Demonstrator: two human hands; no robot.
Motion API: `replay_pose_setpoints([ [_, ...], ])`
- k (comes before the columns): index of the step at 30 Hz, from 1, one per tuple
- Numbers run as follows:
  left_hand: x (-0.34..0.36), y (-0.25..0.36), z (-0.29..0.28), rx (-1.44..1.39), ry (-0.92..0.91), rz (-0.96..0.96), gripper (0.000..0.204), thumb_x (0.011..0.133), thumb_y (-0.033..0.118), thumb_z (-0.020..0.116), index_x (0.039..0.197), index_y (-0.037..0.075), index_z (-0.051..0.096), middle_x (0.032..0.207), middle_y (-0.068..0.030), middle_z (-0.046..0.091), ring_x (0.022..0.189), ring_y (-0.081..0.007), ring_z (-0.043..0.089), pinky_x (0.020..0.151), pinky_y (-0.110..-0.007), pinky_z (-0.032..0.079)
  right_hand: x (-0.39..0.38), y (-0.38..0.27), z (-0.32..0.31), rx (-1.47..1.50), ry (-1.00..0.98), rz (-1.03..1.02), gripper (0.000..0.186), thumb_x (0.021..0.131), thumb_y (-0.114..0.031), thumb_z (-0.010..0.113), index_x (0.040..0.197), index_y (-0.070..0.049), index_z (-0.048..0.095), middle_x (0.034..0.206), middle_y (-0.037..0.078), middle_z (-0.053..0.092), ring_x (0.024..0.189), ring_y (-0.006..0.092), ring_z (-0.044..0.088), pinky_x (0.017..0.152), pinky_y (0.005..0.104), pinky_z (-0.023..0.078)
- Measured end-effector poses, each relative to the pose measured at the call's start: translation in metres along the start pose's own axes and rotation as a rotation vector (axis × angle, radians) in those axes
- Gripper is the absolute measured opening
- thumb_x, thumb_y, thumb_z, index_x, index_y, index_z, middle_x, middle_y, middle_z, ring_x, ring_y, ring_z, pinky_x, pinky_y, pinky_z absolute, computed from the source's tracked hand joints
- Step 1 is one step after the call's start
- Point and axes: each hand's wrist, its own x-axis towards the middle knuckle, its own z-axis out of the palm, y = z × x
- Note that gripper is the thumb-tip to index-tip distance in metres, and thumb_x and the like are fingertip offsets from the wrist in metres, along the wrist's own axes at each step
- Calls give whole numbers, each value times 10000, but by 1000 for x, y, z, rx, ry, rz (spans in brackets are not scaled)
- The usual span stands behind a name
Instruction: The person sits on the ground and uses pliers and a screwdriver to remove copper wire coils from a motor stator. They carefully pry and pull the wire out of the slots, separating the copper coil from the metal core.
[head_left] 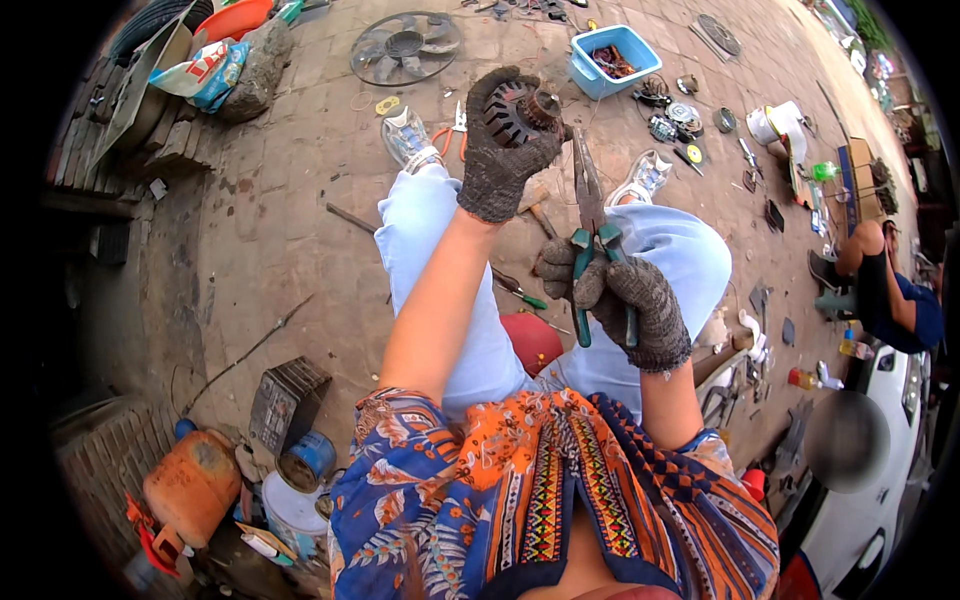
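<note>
My left hand (497, 172), in a dark knitted glove, is closed round a dark slotted motor armature (508, 108), raised above the ground between my knees. The armature's narrower end faces right. In my gloved right hand (645, 310) is a pair of long-nose pliers (588, 190) with green handles, jaws pointing up. Their tips are close to the narrow end of the armature; whether they touch it I cannot tell. The fingers of the right glove wrap both handles. On the ground behind my hands lie orange-handled pliers (459, 128) and a screwdriver with a green handle (522, 291).
A blue basin (591, 75) with reddish wire scraps stands ahead, beside a round fan (405, 44). Loose metal parts (680, 122) lie to the right. A seated person (893, 290) is at far right. An orange tank (192, 487) and a battery (287, 405) stand at lower left.
</note>
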Motion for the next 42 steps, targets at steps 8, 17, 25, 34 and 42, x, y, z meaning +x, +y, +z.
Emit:
replay_pose_setpoints([
  [8, 8, 6, -8, 15, -219, 39, 722, 672, 101, 767, 1272, 81, 367, 1175, -106, 495, 1054, -272, 554, 843, -462, 522, -5, -16, 10, 276, -140, 118, 558, 858, -197, 535, 1282, 109, 341, 1257, 290, 450, 1177, 409, 454, 1033, 462, 336],
  [17, 9, 17, -6, -81, -276, -7, 678, 678, -27, 673, 1271, 67, 357, 1193, -101, 478, 1056, -207, 526, 873, -348, 499, -6, -19, 9, 348, -161, 181, 559, 861, -217, 530, 1286, 95, 344, 1255, 293, 453, 1162, 421, 465, 1013, 489, 348],
  [25, 7, 11, -8, 190, -295, 41, 692, 629, -52, 616, 1265, 68, 370, 1157, -86, 489, 1030, -175, 521, 861, -297, 471, -10, -24, 4, 280, -91, 210, 519, 877, -219, 513, 1281, 72, 367, 1216, 271, 497, 1106, 400, 513, 981, 473, 381],
  [34, 1, 15, -3, 413, -358, -24, 647, 671, 10, 664, 1251, 73, 386, 1124, -70, 482, 994, -159, 522, 828, -283, 476, -6, -39, 20, 377, 71, 189, 313, 876, -238, 532, 1062, 13, 509, 959, 134, 567, 722, 199, 517, 629, 312, 419],
  [42, 2, 6, 7, 234, -158, -139, 321, 885, 182, 568, 1160, 66, 450, 1005, -49, 501, 868, -115, 547, 703, -257, 491, 5, -1, 15, 69, 73, 146, 224, 858, -250, 572, 863, -32, 520, 623, 7, 458, 579, 119, 427, 535, 263, 360],
])
